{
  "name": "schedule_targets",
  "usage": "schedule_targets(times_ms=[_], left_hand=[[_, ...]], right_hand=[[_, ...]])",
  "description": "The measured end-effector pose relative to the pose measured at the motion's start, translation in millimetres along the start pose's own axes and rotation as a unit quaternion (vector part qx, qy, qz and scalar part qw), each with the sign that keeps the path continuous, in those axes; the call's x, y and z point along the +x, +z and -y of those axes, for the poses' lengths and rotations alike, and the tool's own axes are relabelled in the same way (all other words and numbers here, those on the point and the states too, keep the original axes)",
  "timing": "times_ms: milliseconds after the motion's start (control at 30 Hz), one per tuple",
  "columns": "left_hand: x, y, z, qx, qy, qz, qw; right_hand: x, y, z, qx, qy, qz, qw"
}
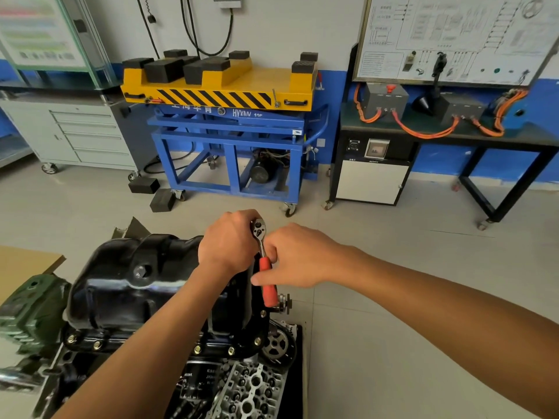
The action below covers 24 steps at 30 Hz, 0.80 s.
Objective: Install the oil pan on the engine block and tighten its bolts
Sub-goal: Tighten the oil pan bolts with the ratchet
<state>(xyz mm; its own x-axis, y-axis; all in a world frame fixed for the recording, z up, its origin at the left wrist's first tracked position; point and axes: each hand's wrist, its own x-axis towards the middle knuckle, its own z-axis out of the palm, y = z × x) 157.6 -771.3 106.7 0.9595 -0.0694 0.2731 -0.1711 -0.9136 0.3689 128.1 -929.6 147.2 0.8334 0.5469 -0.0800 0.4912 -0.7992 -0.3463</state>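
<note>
Pan [121, 285]: glossy black, seated on the block [211, 359]. Brass-coloured bolts [198, 349] are seen along its near flange. The ratchet [263, 266] is held at the pan's right edge. Left hand [230, 240] is curled over the ratchet head. Right hand [296, 255] has its fingers wrapped round the red handle, thumb out. Open floor [408, 225] lies right of the pan. The socket is hidden under the left hand, and the block is cut off at the frame bottom.

The left forearm [151, 343] comes in from 7 o'clock; the left hand [228, 240], knuckles up, curls its fingers over the head of the ratchet [265, 267]. The right forearm [438, 297] comes in from 4 o'clock; the right hand [298, 257] grips the handle, thumb pointing to 9 o'clock.
</note>
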Motion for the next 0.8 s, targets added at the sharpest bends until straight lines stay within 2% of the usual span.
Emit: schedule_targets(times_ms=[167, 367, 533, 800], left_hand=[[2.9, -1.0, 2.4, -0.013, 0.008, 0.014, 1.0], [6.1, -3.5, 5.3, -0.041, 0.018, 0.04, 0.998], [9.1, -4.1, 7.9, -0.043, 0.015, 0.056, 0.997], [9.8, -4.5, 5.6, -0.022, 0.031, 0.064, 0.997]], right_hand=[[-3.3, -10.7, -4.2, 0.003, 0.027, 0.026, 0.999], [4.5, -46.3, -21.7, -0.075, 0.043, 0.089, 0.992], [15.8, -58.4, -28.9, -0.139, 0.031, 0.007, 0.99], [24.1, -58.0, -33.8, -0.155, 0.012, -0.017, 0.988]])
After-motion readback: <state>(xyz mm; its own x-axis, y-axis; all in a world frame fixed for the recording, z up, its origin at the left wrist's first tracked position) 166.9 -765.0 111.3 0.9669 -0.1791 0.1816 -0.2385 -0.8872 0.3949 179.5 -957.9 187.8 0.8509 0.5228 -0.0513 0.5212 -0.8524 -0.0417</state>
